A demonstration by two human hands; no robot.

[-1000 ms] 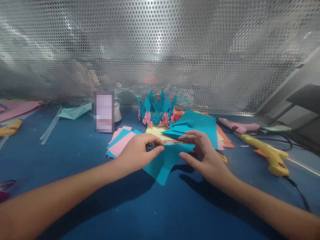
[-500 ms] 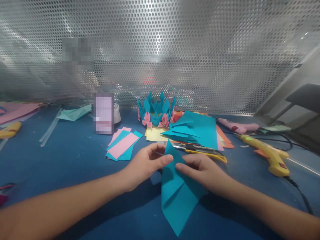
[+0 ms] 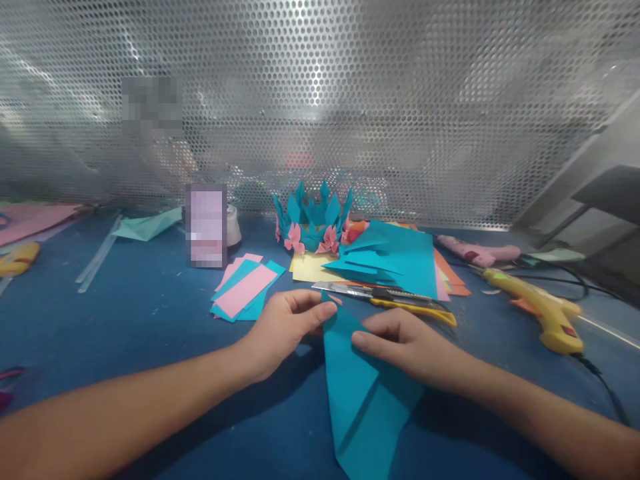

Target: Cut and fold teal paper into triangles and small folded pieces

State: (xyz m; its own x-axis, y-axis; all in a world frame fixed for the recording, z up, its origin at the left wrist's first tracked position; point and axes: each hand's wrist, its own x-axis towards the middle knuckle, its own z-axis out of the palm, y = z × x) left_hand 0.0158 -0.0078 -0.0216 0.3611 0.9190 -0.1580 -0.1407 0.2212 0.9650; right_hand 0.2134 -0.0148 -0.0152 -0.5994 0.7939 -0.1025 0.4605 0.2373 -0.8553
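At the far left of the blue desk [image 3: 150,320] lie a pale green folded paper [image 3: 147,225] and some clear glue sticks [image 3: 97,257]. Nearer the middle sits a small pile of pink and teal strips [image 3: 245,290]. Just right of it, my left hand [image 3: 283,330] is closed narrow, thumb and fingers pinching the upper left edge of the teal folded sheet [image 3: 363,400] near its top point. The sheet lies in front of me between both hands, its long point running down toward the bottom edge of view. My right hand [image 3: 405,343] has its fingers curled and its thumb pressed on the sheet's upper right edge, gripping it there. Behind my hands a utility knife [image 3: 385,297] lies on the desk, apart from them. Farther back stand a teal paper crown [image 3: 313,223] with pink bows and a stack of teal sheets [image 3: 405,257]. To the right rest a pink glue gun [image 3: 477,252] and a yellow glue gun [image 3: 543,313].
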